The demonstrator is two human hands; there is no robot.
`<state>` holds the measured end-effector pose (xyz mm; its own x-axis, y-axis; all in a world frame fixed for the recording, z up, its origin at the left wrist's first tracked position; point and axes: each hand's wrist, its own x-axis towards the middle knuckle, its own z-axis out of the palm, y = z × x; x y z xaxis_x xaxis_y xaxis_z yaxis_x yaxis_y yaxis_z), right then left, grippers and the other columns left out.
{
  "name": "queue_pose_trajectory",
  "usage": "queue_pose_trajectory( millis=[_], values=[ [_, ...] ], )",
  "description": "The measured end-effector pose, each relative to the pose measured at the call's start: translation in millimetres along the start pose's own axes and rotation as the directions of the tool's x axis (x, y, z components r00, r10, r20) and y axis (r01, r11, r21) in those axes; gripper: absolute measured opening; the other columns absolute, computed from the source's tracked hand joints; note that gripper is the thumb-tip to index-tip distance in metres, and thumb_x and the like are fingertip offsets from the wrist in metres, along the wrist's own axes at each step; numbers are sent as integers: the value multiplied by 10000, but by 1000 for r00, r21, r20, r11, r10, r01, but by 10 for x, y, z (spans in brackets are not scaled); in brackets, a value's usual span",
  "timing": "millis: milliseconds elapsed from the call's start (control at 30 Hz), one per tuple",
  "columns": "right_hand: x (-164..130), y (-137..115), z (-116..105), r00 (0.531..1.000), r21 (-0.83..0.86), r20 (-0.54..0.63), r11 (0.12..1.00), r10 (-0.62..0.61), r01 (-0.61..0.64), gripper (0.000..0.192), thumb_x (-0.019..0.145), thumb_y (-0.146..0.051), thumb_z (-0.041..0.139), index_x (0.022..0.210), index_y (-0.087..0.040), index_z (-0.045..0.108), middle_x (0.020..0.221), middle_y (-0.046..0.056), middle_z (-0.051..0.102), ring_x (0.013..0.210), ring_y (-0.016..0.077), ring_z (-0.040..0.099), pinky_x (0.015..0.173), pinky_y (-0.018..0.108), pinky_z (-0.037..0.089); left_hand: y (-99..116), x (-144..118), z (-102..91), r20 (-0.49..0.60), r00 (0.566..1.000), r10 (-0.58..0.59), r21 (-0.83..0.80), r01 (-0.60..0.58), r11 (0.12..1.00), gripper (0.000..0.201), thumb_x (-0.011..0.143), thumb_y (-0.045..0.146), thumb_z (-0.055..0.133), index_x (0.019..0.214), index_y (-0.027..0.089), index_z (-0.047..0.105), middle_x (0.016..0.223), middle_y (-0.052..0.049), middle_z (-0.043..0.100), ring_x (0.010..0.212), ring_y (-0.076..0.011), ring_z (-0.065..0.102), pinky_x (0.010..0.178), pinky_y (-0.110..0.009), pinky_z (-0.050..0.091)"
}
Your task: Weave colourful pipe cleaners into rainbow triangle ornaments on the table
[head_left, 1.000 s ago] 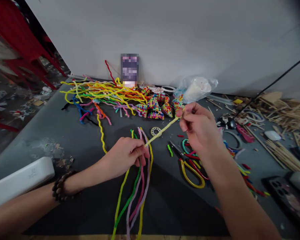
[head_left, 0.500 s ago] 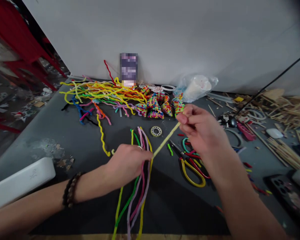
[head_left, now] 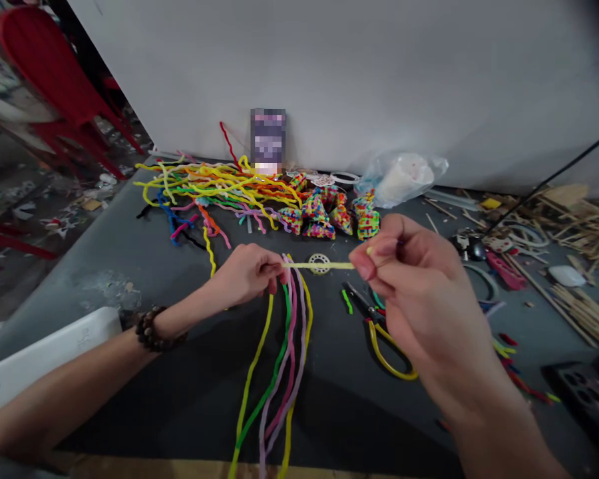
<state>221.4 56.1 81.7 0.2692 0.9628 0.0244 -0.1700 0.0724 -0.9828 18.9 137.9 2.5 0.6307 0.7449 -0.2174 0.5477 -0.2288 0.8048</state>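
My left hand (head_left: pixel 247 274) pinches one end of a pale yellow pipe cleaner (head_left: pixel 319 265), just above the tops of several long pipe cleaners (head_left: pixel 279 359) in yellow, green, pink and lilac that lie side by side on the dark table (head_left: pixel 130 266). My right hand (head_left: pixel 409 279) is raised nearer to the camera and pinches the other end. The pale yellow piece is stretched level between both hands.
A tangle of coloured pipe cleaners (head_left: pixel 214 186) lies at the back, with woven multicoloured shapes (head_left: pixel 324 213) and a plastic bag (head_left: pixel 404 176) beside it. Yellow-handled scissors (head_left: pixel 379 326) and a small ring (head_left: pixel 320 262) lie mid-table. Wooden sticks (head_left: pixel 574 233) crowd the right; a white case (head_left: pixel 44 356) sits left.
My left hand moved up and away from me, and my right hand came down toward the camera, so the pale yellow pipe cleaner went from slanted to level. The view shifted slightly.
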Motion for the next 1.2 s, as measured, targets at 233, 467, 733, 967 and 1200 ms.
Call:
queue_pose_trajectory(
  millis=[233, 467, 733, 967, 1200],
  values=[
    [210, -3, -165, 998, 77, -45, 996, -34, 37, 217, 589, -43, 634, 632, -235, 540, 659, -29, 445, 516, 87, 311, 393, 236, 112, 77, -122, 49, 51, 996, 75, -117, -68, 991, 209, 978, 237, 487, 880, 189, 666, 750, -15, 756, 611, -119, 651, 568, -194, 468],
    [594, 70, -601, 999, 71, -5, 997, -32, 32, 225, 563, -42, 616, 605, -234, 507, 667, -25, 428, 499, 82, 323, 382, 261, 113, 204, -170, 60, 117, 992, 51, -462, 9, 887, 170, 965, 278, 575, 827, 189, 618, 733, -36, 750, 599, -120, 645, 569, -214, 470],
    [641, 193, -604, 997, 103, -51, 993, 62, -56, 214, 485, -31, 584, 566, -216, 513, 646, -28, 459, 481, 63, 301, 383, 245, 111, 167, -183, 176, 81, 984, 162, -45, -158, 986, 256, 896, 61, 494, 784, 181, 690, 654, 10, 721, 587, -106, 666, 582, -179, 438],
    [555, 270, -410, 992, 62, -41, 991, 123, -120, 202, 468, -55, 559, 584, -216, 521, 609, -26, 442, 472, 65, 331, 357, 208, 56, 335, -524, 556, 209, 902, 377, 129, -407, 904, 344, 687, -61, 472, 783, 197, 678, 684, 23, 693, 677, -129, 695, 594, -207, 392],
    [650, 340, -485, 996, 54, -56, 996, 75, -72, 183, 507, -69, 545, 596, -221, 497, 567, -46, 460, 411, 50, 256, 341, 184, 103, 406, -591, 528, 172, 923, 345, -87, -335, 938, 261, 883, 12, 460, 842, 187, 649, 702, 12, 701, 650, -112, 695, 598, -176, 454]
  ],
)
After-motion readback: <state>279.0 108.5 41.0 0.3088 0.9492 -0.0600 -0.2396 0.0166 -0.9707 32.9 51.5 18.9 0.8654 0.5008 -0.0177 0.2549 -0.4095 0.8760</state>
